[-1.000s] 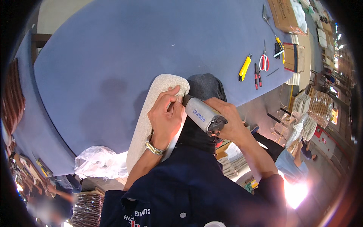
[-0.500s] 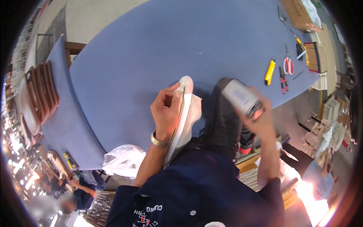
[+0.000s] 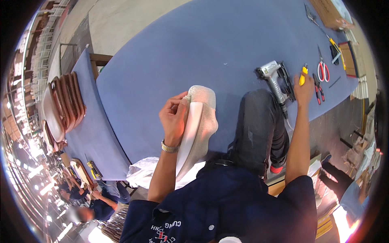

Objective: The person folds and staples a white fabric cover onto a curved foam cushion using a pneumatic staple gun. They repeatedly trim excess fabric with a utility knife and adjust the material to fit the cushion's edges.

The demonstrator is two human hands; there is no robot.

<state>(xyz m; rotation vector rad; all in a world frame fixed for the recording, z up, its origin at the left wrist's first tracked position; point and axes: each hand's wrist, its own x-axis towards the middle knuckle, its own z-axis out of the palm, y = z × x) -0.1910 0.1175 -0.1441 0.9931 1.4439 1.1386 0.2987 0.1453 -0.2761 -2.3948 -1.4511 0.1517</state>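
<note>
Cardboard box, far right, with white wrapping at its opening; left hand pinching a pale padded piece, near centre; right hand gripping a yellow cutter, at right

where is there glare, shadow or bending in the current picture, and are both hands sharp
In the head view, the edge of the blue table bows; glare whites out the lower right, below a co-worker's pale blue clothing; a shadow lies on the table left of the dark trouser leg; the left hand and right hand both look fairly sharp.
</note>
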